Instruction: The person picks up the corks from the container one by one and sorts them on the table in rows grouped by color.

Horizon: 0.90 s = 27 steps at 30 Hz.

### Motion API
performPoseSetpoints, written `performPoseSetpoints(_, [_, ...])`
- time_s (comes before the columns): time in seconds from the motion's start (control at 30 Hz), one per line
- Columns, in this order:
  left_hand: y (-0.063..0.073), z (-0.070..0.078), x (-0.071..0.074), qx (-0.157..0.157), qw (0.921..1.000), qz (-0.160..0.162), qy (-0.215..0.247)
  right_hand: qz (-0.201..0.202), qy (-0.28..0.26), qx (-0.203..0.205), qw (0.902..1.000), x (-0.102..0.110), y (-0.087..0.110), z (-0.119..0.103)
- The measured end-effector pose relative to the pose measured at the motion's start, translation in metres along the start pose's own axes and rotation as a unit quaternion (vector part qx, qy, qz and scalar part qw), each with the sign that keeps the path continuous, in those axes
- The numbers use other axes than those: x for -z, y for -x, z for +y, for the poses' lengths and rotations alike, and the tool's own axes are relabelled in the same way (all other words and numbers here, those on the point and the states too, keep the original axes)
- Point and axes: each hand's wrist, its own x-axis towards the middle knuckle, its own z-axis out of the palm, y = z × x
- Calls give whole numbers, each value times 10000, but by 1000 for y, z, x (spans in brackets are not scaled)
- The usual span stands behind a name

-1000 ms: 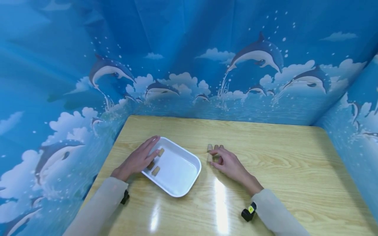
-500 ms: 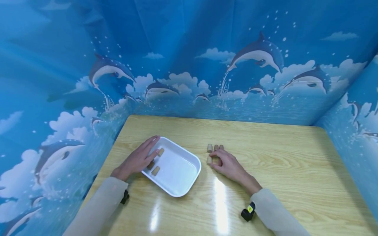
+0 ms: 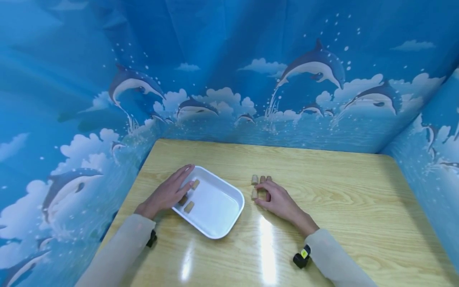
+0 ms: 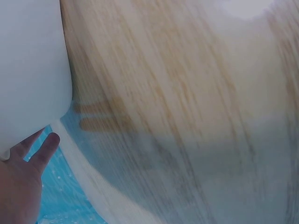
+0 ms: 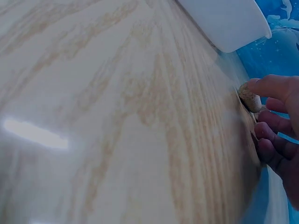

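My left hand (image 3: 169, 193) holds the left edge of a white tray (image 3: 215, 215), its thumb inside and its fingers along the outer side. Near that thumb lie a light cork stopper (image 3: 195, 184), a darker one (image 3: 183, 200) partly hidden, and another light one (image 3: 189, 207). On the table right of the tray, my right hand (image 3: 281, 201) pinches a cork stopper (image 3: 254, 194) between thumb and index finger. It stands in line with a pale cork (image 3: 254, 179) just behind it. Two darker corks (image 3: 265, 179) show beyond the knuckles, their lower parts hidden by the hand.
The wood-grain table (image 3: 340, 191) is glossy, with bright reflections near the front. A blue dolphin-print curtain (image 3: 229, 71) walls it in at the back and both sides. Black wrist devices (image 3: 301, 257) sit at the sleeve cuffs.
My right hand has shifted the pinched cork slightly toward me, widening the gap to the pale cork behind it. My left hand and the tray stay put.
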Motion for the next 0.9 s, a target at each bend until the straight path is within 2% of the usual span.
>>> performPoseSetpoints(0.13, [-2,-1,-1,29,10000,38,-24,148,-142,0,9998,4,-4,-7])
performPoseSetpoints(0.4, [-1,-2,-2,84,10000,10,-5,188,-535,386,9976,11,-22,-35])
performPoseSetpoints(0.6, [-1,-1,-3,109,9999,-27,-10,215,-476,742,9959,4,-34,-51])
performPoseSetpoints(0.73, [-1,-1,-2,152,9999,-17,-40,207,-243,738,9968,0,-39,-65])
performPoseSetpoints(0.9, [-1,-1,-2,179,9998,-5,-38,-20,-268,807,9964,-9,-45,-80])
